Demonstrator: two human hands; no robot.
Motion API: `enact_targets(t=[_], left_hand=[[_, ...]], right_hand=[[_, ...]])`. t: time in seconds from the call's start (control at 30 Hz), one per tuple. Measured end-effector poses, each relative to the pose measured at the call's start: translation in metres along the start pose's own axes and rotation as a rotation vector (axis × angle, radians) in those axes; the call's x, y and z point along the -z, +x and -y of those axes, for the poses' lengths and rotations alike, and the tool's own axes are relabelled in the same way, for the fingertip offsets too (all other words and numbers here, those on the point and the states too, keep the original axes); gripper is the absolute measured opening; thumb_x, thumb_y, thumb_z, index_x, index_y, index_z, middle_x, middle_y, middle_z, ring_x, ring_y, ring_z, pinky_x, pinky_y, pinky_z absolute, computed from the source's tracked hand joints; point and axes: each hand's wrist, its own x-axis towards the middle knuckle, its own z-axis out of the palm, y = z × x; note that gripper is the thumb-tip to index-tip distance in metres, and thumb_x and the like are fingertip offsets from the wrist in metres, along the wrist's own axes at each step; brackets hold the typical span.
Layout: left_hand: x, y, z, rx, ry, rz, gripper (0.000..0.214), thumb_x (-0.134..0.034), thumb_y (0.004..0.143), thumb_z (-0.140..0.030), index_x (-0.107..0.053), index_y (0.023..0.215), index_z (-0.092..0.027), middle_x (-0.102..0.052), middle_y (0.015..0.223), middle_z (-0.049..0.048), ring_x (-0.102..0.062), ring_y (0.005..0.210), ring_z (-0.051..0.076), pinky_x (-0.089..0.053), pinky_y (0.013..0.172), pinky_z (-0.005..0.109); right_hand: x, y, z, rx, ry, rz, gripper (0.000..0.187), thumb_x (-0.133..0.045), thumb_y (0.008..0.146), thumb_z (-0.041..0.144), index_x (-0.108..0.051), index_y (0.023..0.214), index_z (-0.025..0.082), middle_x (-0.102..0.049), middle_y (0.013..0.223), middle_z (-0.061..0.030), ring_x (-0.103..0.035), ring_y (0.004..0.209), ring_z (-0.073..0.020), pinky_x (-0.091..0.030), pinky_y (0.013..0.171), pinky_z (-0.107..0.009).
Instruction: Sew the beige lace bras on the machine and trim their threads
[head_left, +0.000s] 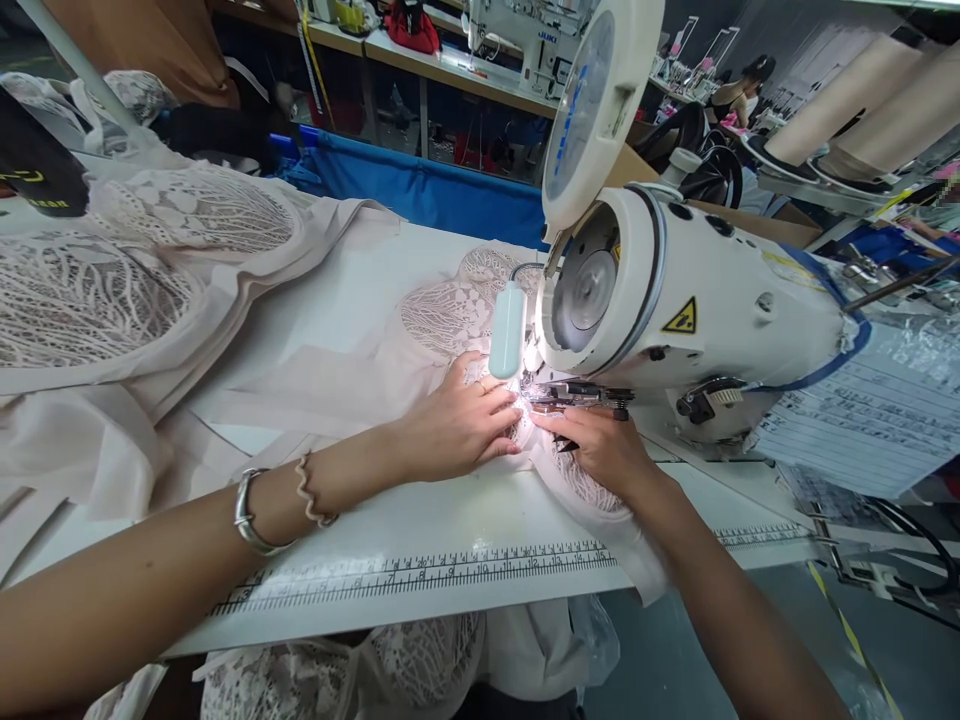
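My white table (442, 520) has a ruler scale (480, 572) along its near edge; pale lace garments (90, 300) lie heaped at my left; one lace piece (439, 315) lies spread before me; a white sewing machine (739, 300) stands at my right.

Pale lace bra (444, 316) on white tabletop (450, 520)
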Motion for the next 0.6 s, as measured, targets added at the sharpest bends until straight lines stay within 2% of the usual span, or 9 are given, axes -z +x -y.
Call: enact_targets(t=[0.1, 0.27, 0.4, 0.43, 0.5, 0.57, 0.6], left_hand=[[-0.003, 0.0, 0.005, 0.019, 0.014, 0.007, 0.039, -0.039, 0.105, -0.042, -0.066, 0.111, -0.015, -0.069, 0.118, 0.0119, -0.062, 0.107, 0.028, -0.017, 0.114, 0.063], [-0.01, -0.001, 0.008, 0.078, 0.005, 0.019, 0.037, -0.037, 0.105, -0.038, -0.065, 0.118, -0.017, -0.069, 0.124, 0.0109, -0.061, 0.11, 0.028, -0.011, 0.116, 0.065], [-0.01, 0.001, 0.004, 0.14, -0.069, 0.05, 0.035, -0.036, 0.103, -0.029, -0.067, 0.114, -0.019, -0.069, 0.122, 0.0103, -0.06, 0.111, 0.029, -0.021, 0.113, 0.064], [-0.008, 0.004, 0.006, 0.203, -0.112, 0.049, 0.032, -0.04, 0.101, -0.029, -0.069, 0.11, -0.02, -0.068, 0.121, 0.0098, -0.059, 0.111, 0.029, -0.027, 0.111, 0.062], [-0.001, 0.013, 0.018, 0.43, -0.187, -0.02, 0.025, -0.047, 0.096, -0.029, -0.07, 0.102, -0.02, -0.066, 0.122, 0.011, -0.058, 0.113, 0.031, -0.036, 0.106, 0.055], [0.008, 0.023, 0.042, 0.716, -0.199, -0.166, 0.022, -0.05, 0.094, -0.025, -0.067, 0.103, -0.016, -0.061, 0.128, 0.017, -0.053, 0.122, 0.035, -0.038, 0.105, 0.054], [0.013, 0.028, 0.057, 0.83, -0.203, -0.244, 0.024, -0.049, 0.093, -0.022, -0.065, 0.109, -0.012, -0.057, 0.132, 0.022, -0.046, 0.13, 0.039, -0.035, 0.108, 0.057]], right_hand=[[0.0, 0.005, -0.003, -0.05, 0.051, 0.077, 0.067, -0.044, 0.073, -0.01, -0.074, 0.121, 0.027, -0.067, 0.085, 0.0007, -0.062, 0.081, -0.0177, -0.04, 0.06, -0.022], [-0.003, 0.014, -0.004, -0.085, 0.083, 0.099, 0.062, -0.049, 0.074, -0.007, -0.074, 0.121, 0.026, -0.068, 0.092, 0.0001, -0.063, 0.08, -0.0193, -0.042, 0.058, -0.024], [-0.006, 0.011, -0.006, -0.089, 0.065, 0.099, 0.055, -0.052, 0.079, -0.001, -0.073, 0.122, 0.027, -0.067, 0.09, -0.0004, -0.063, 0.08, -0.0195, -0.045, 0.063, -0.024], [-0.006, 0.007, -0.007, -0.106, 0.045, 0.066, 0.051, -0.053, 0.082, 0.002, -0.073, 0.122, 0.027, -0.067, 0.091, -0.0012, -0.063, 0.081, -0.0203, -0.046, 0.064, -0.025], [-0.002, -0.001, -0.007, -0.188, -0.044, -0.072, 0.036, -0.055, 0.09, 0.013, -0.073, 0.119, 0.024, -0.067, 0.093, -0.0048, -0.063, 0.081, -0.023, -0.047, 0.064, -0.027], [0.006, -0.011, -0.004, -0.267, -0.156, -0.244, 0.024, -0.053, 0.097, 0.024, -0.074, 0.107, 0.019, -0.065, 0.093, -0.0087, -0.062, 0.078, -0.0248, -0.046, 0.06, -0.029], [0.011, -0.015, 0.001, -0.275, -0.184, -0.305, 0.025, -0.05, 0.099, 0.025, -0.073, 0.1, 0.017, -0.064, 0.091, -0.0093, -0.061, 0.075, -0.0245, -0.044, 0.059, -0.029]])
